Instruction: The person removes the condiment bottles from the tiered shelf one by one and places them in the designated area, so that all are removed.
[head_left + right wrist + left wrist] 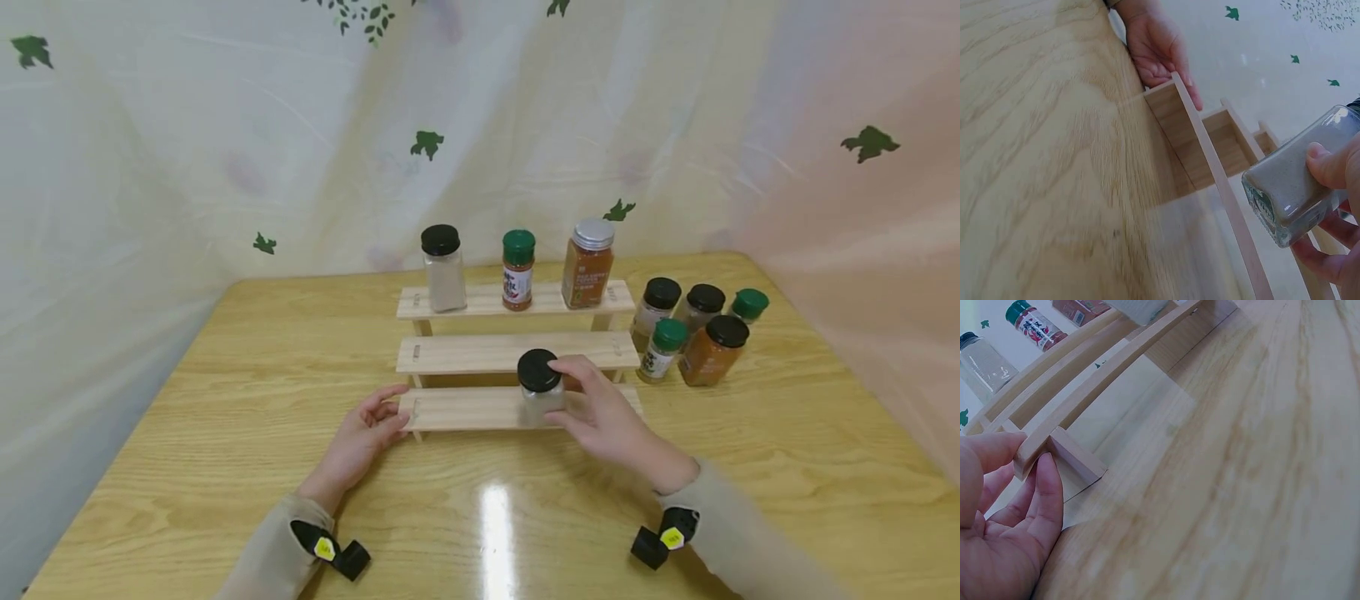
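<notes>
A three-step wooden rack [459, 408] stands on the table. My left hand [357, 443] grips the left end of its lowest step, thumb and fingers pinching the board in the left wrist view. With my right hand [611, 421] I hold a square glass jar [1300, 172] of pale powder, its black lid [538, 370] upward, over the lowest step. In the right wrist view the jar's base looks apart from the board. On the top step stand a black-lidded jar [446, 283], a small green-capped bottle [517, 279] and a silver-lidded jar of orange-red spice [587, 271].
Right of the rack several spice containers stand close together, among them a black-lidded orange jar [712, 354] and a small green-capped bottle [660, 354]. A cloth [337, 167] with leaf prints hangs behind the wooden table [225, 400].
</notes>
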Available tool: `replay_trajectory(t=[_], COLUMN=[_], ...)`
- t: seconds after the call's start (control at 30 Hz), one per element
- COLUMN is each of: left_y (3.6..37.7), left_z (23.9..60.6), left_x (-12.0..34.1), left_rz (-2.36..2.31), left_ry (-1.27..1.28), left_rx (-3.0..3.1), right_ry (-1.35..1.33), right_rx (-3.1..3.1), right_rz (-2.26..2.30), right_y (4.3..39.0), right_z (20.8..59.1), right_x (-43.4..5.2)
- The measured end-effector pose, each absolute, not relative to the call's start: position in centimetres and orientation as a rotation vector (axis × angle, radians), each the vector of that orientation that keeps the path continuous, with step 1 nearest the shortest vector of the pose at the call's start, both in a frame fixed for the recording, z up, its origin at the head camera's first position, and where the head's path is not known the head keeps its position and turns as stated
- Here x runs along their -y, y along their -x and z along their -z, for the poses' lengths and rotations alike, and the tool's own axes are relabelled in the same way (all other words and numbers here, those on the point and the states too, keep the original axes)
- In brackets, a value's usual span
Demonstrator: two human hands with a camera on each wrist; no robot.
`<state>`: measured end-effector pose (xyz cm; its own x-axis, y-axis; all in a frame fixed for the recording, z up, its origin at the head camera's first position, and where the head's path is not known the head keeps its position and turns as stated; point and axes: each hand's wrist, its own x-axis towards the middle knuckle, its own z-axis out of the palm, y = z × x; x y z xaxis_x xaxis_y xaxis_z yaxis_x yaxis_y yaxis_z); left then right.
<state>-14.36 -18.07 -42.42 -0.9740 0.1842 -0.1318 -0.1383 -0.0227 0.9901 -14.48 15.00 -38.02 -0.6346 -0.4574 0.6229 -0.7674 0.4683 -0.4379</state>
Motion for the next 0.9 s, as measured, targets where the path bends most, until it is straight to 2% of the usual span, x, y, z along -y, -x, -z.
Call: replay_trajectory(t=[0.23,0.53,0.9], left_y=[14.4,14.5,14.4], left_z=[42.6,42.5,42.5], left_x=[18.1,18.2,18.1], left_rz=[-2.089,-2.085,-2.087], left_ry=[-0.038,-0.047,-0.029], left_rx=[-2.024,-2.028,-2.032], right_ry=[-1.023,-0.788,-0.693], right_rx=[2.308,2.397,2.365], right_rz=[-1.011,-1.065,-1.031], right_y=[13.9,13.0,12.0], right_z=[38.1,37.7,38.1], right_x=[-17.7,-22.2,-28.3])
